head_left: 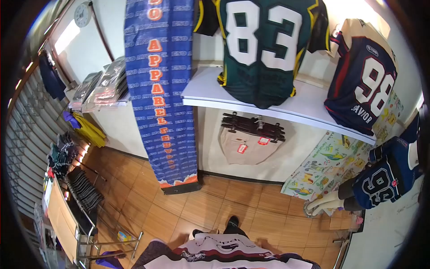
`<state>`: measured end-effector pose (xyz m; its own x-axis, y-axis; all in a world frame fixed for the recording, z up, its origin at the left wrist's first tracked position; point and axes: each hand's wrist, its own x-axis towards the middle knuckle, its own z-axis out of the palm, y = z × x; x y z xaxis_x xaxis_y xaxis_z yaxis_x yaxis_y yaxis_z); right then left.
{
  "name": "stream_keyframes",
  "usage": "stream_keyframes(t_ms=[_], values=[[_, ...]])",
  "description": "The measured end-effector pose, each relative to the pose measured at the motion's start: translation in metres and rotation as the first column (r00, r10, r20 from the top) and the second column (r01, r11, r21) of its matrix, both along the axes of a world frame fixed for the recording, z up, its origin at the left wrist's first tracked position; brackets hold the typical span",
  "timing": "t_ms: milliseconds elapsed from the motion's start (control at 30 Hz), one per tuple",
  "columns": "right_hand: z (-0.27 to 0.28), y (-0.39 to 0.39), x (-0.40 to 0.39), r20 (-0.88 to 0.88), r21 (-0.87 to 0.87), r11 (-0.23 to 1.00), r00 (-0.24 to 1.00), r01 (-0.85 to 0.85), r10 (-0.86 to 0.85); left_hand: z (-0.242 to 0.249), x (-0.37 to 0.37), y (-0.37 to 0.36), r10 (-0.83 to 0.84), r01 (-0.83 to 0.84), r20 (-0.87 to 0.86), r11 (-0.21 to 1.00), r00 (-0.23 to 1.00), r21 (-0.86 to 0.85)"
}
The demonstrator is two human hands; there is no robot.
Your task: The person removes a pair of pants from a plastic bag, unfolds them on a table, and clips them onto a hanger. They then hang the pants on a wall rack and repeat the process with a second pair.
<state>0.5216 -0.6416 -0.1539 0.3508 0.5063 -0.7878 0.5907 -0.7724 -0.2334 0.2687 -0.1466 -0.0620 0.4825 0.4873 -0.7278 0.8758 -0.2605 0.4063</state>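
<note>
Neither of the person's hands is in view, so I cannot tell how the fingers stand. One white jersey [224, 255] lies at the bottom edge, closest to the camera. Two numbered jerseys, a green 83 [264, 49] and a navy 98 [363, 85], rest on one white shelf [201, 92]; one blue banner [159, 89] hangs beside them.

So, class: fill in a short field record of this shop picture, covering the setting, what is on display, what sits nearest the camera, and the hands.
setting: clothing shop, wood-look floor
shelf: green jersey numbered 83, navy jersey numbered 98
under shelf: folded beige trousers on hangers
wall: blue banner, clock
left: rack of dark clothes
right: mannequin in navy jersey
bottom edge: white garment
hands: not in view
</note>
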Motion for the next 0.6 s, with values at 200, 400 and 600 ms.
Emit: stream_keyframes(t_ms=[200, 400, 600], values=[[0.058, 0.083, -0.056, -0.132, -0.025, 0.959, 0.95, 0.284, -0.285, 0.005, -0.182, -0.032, 0.295, -0.325, -0.244, 0.941, 0.924, -0.093], [0.051, 0.196, -0.059, -0.218, 0.041, 0.922, 0.904, 0.385, -0.368, -0.017, -0.287, -0.065, 0.497, -0.516, -0.191, 0.854, 0.846, -0.067], [-0.018, 0.323, -0.029, -0.456, 0.018, 0.635, 0.572, 0.772, -0.682, -0.015, -0.274, -0.016, 0.941, -0.861, 0.201, 0.33, 0.271, -0.387]])
